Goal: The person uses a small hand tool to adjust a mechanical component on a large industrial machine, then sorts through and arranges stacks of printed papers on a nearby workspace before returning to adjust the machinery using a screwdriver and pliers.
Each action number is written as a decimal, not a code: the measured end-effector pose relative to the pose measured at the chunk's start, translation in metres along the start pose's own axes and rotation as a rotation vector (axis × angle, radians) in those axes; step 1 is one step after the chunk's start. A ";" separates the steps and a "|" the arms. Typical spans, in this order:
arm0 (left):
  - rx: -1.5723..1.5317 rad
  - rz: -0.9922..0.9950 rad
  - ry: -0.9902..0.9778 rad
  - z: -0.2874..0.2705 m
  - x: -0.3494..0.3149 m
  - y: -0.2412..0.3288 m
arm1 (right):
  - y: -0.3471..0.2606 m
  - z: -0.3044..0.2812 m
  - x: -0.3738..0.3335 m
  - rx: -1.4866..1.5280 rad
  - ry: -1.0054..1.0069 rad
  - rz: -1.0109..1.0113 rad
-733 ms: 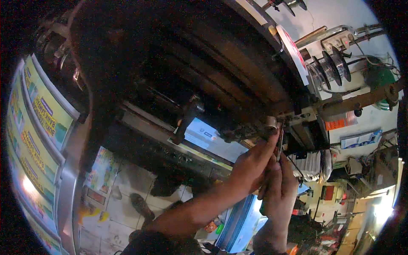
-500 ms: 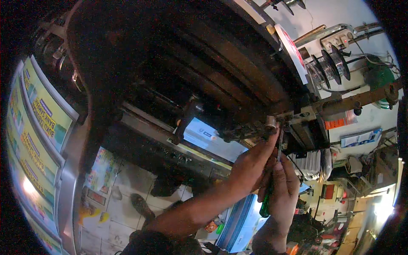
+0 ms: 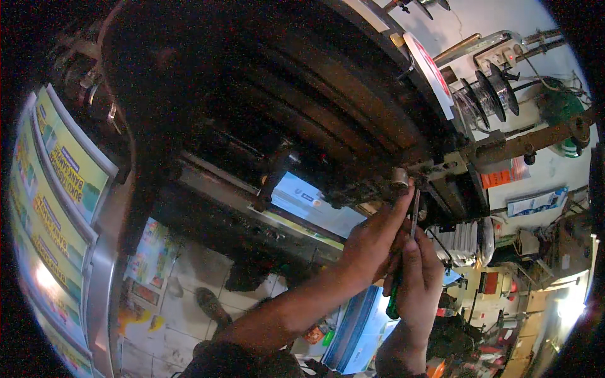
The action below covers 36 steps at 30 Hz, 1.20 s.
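My right hand [image 3: 417, 271] is closed round a screwdriver [image 3: 414, 217]. Its green handle shows below my fingers, and the metal shaft points up at the underside of a dark machine [image 3: 353, 126]. Close beside it, my left hand [image 3: 372, 242] reaches up with the index finger stretched out. That fingertip is at a short metal cylinder [image 3: 399, 176] under the machine's bar. The other left fingers are partly hidden between the hand and the screwdriver, and the exact spot where the tip meets the machine is too dark to make out.
Printed yellow-green sheets [image 3: 57, 208] stand stacked at the left by a metal edge [image 3: 104, 296]. A blue-white printed sheet [image 3: 315, 205] lies inside the machine. A metal arm [image 3: 529, 145] juts out right, below black spools [image 3: 488, 97]. Tiled floor [image 3: 195, 264] shows below.
Both hands stay in almost the same place at the metal cylinder. The screwdriver has shifted very slightly, and the view has moved a little.
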<state>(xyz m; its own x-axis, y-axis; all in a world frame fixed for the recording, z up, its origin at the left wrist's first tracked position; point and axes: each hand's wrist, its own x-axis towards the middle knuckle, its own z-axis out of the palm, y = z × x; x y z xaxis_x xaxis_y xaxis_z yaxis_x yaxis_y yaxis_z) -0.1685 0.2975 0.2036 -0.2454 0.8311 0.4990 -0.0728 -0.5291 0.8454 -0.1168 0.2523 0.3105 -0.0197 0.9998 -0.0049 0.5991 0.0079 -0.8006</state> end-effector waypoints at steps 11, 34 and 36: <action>-0.068 -0.096 -0.123 -0.010 0.002 0.008 | 0.010 -0.002 0.000 -0.301 0.026 -0.124; -0.076 -0.020 -0.050 -0.006 0.005 0.009 | 0.003 0.007 -0.004 -0.600 0.113 -0.256; -0.092 -0.045 -0.092 -0.008 0.006 0.013 | 0.003 0.005 -0.007 -0.568 0.112 -0.247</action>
<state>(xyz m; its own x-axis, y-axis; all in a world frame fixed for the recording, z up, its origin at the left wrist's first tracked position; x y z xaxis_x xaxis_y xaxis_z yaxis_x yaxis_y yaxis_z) -0.1789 0.2942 0.2156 -0.1506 0.8645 0.4796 -0.1710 -0.5006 0.8486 -0.1188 0.2456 0.3046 -0.1464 0.9628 0.2270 0.9198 0.2170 -0.3270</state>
